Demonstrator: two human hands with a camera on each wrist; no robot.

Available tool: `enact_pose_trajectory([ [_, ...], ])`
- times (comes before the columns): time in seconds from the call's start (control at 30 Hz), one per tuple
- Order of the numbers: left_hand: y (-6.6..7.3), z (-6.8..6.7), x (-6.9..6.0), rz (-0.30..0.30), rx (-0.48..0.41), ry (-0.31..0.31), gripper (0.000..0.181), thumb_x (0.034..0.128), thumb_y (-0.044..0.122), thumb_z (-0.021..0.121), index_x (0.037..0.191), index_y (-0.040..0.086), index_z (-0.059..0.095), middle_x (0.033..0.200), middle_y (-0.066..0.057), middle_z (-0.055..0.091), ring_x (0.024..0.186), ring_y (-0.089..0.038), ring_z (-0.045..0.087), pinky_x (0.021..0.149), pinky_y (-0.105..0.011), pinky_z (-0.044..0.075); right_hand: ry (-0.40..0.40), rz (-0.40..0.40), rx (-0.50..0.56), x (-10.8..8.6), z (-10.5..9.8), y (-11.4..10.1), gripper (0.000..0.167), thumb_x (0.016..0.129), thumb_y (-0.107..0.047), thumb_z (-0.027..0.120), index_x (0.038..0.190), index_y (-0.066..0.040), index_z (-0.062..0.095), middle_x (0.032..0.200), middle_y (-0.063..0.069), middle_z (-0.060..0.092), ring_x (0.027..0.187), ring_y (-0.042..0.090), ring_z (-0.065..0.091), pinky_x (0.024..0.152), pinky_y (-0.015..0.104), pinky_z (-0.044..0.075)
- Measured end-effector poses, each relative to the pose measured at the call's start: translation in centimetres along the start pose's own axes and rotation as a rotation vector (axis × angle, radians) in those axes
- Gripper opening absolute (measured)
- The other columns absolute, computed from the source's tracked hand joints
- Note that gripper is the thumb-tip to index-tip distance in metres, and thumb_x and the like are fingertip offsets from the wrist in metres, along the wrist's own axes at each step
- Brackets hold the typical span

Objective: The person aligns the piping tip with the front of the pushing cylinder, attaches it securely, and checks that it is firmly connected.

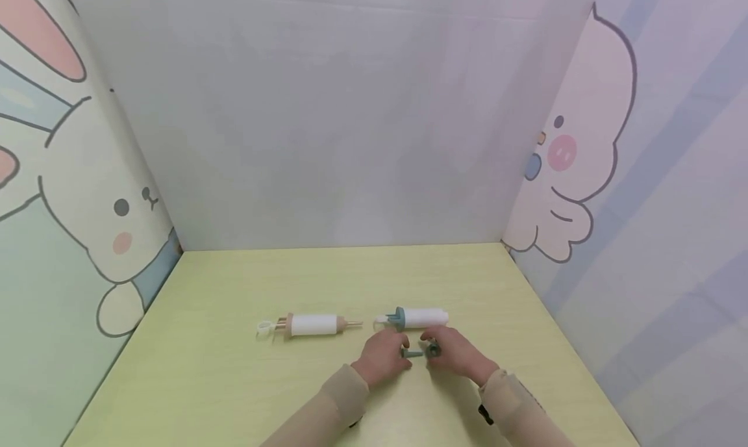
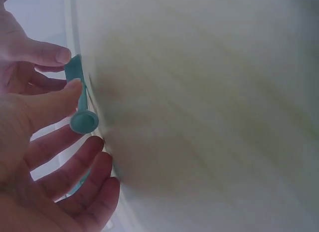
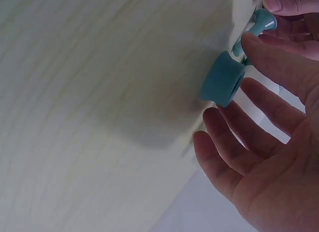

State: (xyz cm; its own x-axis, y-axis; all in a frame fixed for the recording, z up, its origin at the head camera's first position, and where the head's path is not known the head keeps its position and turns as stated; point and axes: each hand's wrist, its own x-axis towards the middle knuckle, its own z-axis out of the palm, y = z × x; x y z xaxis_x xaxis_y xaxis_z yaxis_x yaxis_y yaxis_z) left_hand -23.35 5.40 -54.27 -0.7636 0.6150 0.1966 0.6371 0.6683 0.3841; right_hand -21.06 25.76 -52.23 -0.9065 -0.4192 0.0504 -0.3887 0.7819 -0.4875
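- The left hand (image 1: pixel 382 356) pinches a green flared pin (image 2: pixel 83 121).
- The right hand (image 1: pixel 460 354), just beside, pinches a green collar (image 3: pixel 222 81).
- Both parts sit between the hands; whether they touch is unclear.

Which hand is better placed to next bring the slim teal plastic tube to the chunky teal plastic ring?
Probably the left hand: it pinches the tube by its flared end, tip pointing toward the ring, which the right hand holds.
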Motion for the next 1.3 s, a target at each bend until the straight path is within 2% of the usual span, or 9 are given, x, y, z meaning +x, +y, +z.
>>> enact_pose_trajectory([
  [0.5,-0.2,0.0,-0.1,-0.002,0.054,-0.041,0.019,0.0707,0.028,0.082,0.083,0.018,0.072,0.071,0.011,0.054,0.069,-0.006,0.049,0.06,-0.024,0.042,0.015,0.042,-0.004,-0.5,1.0,1.0,0.037,0.07,-0.008,0.082,0.103,-0.004,0.066,0.097,0.004,0.064,0.089,0.022,0.06,0.078,0.041,0.048],
  [0.77,-0.2,-0.2,-0.2,0.027,0.06,-0.021,0.015,0.072,0.025,0.082,0.082,0.018,0.072,0.074,0.011,0.057,0.071,-0.007,0.052,0.061,-0.024,0.044,0.033,0.008,-0.019,-0.4,1.0,1.2,0.026,0.074,-0.006,0.078,0.098,-0.006,0.068,0.092,0.0,0.062,0.085,0.018,0.058,0.074,0.037,0.048],
  [0.9,-0.1,-0.5,-0.3,0.025,0.045,-0.021,0.014,0.0729,0.024,0.081,0.082,0.017,0.073,0.074,0.011,0.057,0.071,-0.006,0.051,0.061,-0.024,0.044,0.032,0.009,-0.002,-0.4,0.5,0.9,0.023,0.076,-0.005,0.076,0.097,-0.005,0.068,0.091,0.002,0.063,0.084,0.019,0.058,0.072,0.037,0.048],
  [1.07,-0.3,-1.0,-0.1,0.018,0.013,-0.011,0.012,0.0756,0.02,0.079,0.085,0.016,0.073,0.077,0.008,0.06,0.073,-0.007,0.053,0.062,-0.025,0.045,0.021,0.043,0.047,-0.2,-0.8,0.2,0.023,0.082,-0.004,0.071,0.104,0.0,0.067,0.098,0.006,0.064,0.082,0.018,0.058,0.069,0.035,0.049],
  [1.3,-0.3,-2.3,0.4,0.057,0.038,0.068,0.011,0.0793,0.021,0.078,0.087,0.016,0.073,0.079,0.008,0.063,0.074,-0.008,0.057,0.064,-0.024,0.046,0.051,0.037,0.148,0.1,-2.6,-0.1,0.026,0.087,-0.011,0.07,0.11,0.0,0.064,0.099,0.001,0.063,0.081,0.015,0.059,0.067,0.029,0.049],
])
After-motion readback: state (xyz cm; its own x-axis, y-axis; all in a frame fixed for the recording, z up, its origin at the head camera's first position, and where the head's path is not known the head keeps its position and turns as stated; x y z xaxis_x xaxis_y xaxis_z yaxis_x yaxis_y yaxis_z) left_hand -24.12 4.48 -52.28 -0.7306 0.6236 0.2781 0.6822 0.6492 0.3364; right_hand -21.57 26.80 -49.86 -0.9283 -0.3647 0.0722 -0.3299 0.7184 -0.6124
